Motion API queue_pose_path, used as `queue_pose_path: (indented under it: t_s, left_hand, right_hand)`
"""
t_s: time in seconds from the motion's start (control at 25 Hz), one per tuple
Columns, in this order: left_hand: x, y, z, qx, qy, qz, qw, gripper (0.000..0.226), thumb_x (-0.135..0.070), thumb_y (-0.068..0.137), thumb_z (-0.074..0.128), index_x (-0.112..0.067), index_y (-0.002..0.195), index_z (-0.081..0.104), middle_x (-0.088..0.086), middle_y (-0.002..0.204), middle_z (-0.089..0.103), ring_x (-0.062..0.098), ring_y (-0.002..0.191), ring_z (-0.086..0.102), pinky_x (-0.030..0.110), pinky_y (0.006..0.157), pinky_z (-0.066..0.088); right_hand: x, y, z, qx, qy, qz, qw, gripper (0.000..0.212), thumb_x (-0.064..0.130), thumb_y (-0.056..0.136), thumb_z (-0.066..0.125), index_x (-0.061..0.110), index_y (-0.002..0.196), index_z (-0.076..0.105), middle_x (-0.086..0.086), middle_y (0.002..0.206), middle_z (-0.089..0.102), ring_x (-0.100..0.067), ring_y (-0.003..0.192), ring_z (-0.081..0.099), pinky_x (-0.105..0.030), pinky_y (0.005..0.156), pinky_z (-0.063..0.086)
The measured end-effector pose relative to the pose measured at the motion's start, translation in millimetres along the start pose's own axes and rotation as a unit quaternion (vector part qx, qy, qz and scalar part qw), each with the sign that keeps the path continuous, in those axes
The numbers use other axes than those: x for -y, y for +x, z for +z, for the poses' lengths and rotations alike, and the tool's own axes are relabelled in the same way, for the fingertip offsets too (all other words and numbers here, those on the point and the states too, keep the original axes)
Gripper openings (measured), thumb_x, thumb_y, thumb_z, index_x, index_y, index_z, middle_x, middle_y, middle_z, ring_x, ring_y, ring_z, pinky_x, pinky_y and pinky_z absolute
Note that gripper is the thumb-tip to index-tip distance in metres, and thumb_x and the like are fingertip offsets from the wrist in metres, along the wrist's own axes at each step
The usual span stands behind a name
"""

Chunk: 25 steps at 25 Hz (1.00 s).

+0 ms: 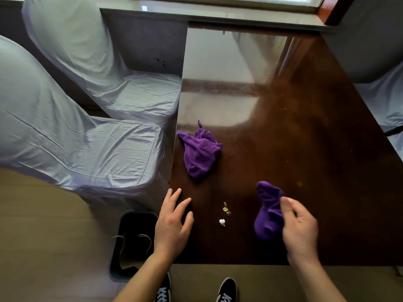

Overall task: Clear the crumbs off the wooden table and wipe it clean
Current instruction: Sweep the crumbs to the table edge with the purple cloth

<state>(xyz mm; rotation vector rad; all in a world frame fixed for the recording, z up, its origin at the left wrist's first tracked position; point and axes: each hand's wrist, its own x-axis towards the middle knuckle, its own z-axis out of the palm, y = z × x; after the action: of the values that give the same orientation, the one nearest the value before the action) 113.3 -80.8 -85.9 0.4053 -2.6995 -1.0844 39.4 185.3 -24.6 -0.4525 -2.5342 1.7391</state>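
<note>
A dark glossy wooden table (305,149) fills the right half of the view. Near its front edge lies a small cluster of crumbs (226,209) and a white scrap (222,222). My right hand (299,229) grips a bunched purple cloth (267,212) just right of the crumbs, resting on the table. A second purple cloth (199,151) lies crumpled near the table's left edge, farther back. My left hand (173,223) hovers open, fingers spread, over the table's front-left corner, left of the crumbs.
A black waste bin (133,240) stands on the floor below the table's front-left corner. Two grey-covered chairs (87,138) sit left of the table, and another chair (386,99) at the right. A window sill (218,12) runs behind.
</note>
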Motion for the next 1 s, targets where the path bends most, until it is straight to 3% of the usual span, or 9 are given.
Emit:
queue_pose_path:
  t_s: [0.12,0.28,0.44,0.56,0.64,0.72,0.8,0.88,1.0]
  left_hand:
    - [1,-1,-7,-0.064,-0.118,-0.051,0.990,0.045,-0.034,0.088,0.049,-0.013,0.125,0.061,0.001,0.144,0.046,0.015,0.137,0.038,0.035,0.112,0.033]
    - [0,0,-9,-0.048,-0.097,-0.063,0.992,0.052,-0.036,0.085,0.052,-0.012,0.131,0.056,0.009,0.145,0.045,0.020,0.136,0.039,0.040,0.112,0.033]
    - [-6,-2,-5,-0.012,0.005,-0.040,0.999,0.053,-0.026,0.078,0.068,-0.015,0.128,0.058,0.015,0.147,0.040,0.030,0.136,0.036,0.041,0.109,0.037]
    - [-3,0,-5,-0.030,-0.028,-0.050,0.998,0.050,-0.026,0.077,0.065,-0.013,0.126,0.060,0.012,0.143,0.044,0.026,0.132,0.042,0.036,0.108,0.036]
    - [-1,0,-8,-0.043,-0.073,-0.061,0.995,0.049,-0.028,0.078,0.062,-0.014,0.125,0.060,0.008,0.140,0.047,0.020,0.130,0.044,0.026,0.107,0.032]
    - [1,1,-10,-0.060,-0.117,-0.068,0.989,0.049,-0.033,0.081,0.058,-0.014,0.126,0.060,0.006,0.137,0.049,0.013,0.128,0.045,0.016,0.106,0.029]
    - [6,2,-9,-0.087,-0.179,-0.092,0.976,0.049,-0.036,0.083,0.052,-0.013,0.125,0.060,0.004,0.134,0.053,0.010,0.126,0.047,0.021,0.108,0.032]
    - [11,6,-9,-0.105,-0.309,-0.171,0.930,0.043,-0.031,0.085,0.050,-0.015,0.123,0.062,0.004,0.129,0.060,0.013,0.122,0.053,0.033,0.106,0.040]
    - [13,11,-11,-0.132,-0.548,-0.279,0.777,0.028,-0.023,0.094,0.046,-0.018,0.111,0.068,0.009,0.118,0.069,0.018,0.112,0.064,0.027,0.090,0.051]
  right_hand:
    - [-18,-10,-16,-0.075,-0.106,0.020,0.991,0.037,0.047,0.091,0.050,0.018,0.102,0.071,-0.004,0.093,0.072,-0.028,0.090,0.065,-0.037,0.076,0.048]
    - [-28,-47,33,-0.065,-0.183,-0.015,0.981,0.026,0.025,0.095,0.056,0.004,0.095,0.072,-0.012,0.092,0.072,-0.036,0.082,0.060,-0.042,0.070,0.048]
    - [-5,-70,87,0.025,-0.104,-0.042,0.993,0.026,0.026,0.093,0.057,0.005,0.095,0.073,-0.009,0.091,0.073,-0.031,0.084,0.064,-0.045,0.077,0.051]
    - [10,-73,93,0.073,-0.006,-0.035,0.997,0.027,0.036,0.091,0.055,0.017,0.096,0.074,0.005,0.091,0.074,-0.014,0.089,0.068,-0.036,0.081,0.053]
    - [10,-63,76,0.045,0.030,-0.024,0.998,0.024,0.043,0.090,0.054,0.028,0.090,0.072,0.011,0.087,0.074,-0.004,0.084,0.067,-0.031,0.077,0.054]
    - [5,-44,53,-0.006,0.029,-0.008,1.000,0.025,0.049,0.090,0.053,0.030,0.090,0.070,0.009,0.087,0.073,-0.010,0.086,0.067,-0.038,0.078,0.054]
    - [1,-20,38,-0.039,-0.003,0.003,0.999,0.027,0.050,0.092,0.052,0.029,0.093,0.069,0.008,0.091,0.072,-0.018,0.089,0.067,-0.045,0.082,0.055]
    - [2,-3,43,-0.027,-0.079,-0.020,0.996,0.030,0.044,0.095,0.050,0.021,0.092,0.070,0.000,0.089,0.072,-0.025,0.086,0.066,-0.047,0.079,0.054]
    - [5,-9,80,0.017,-0.190,-0.098,0.977,0.026,0.031,0.095,0.056,0.011,0.089,0.071,-0.012,0.086,0.072,-0.037,0.081,0.061,-0.043,0.072,0.050]
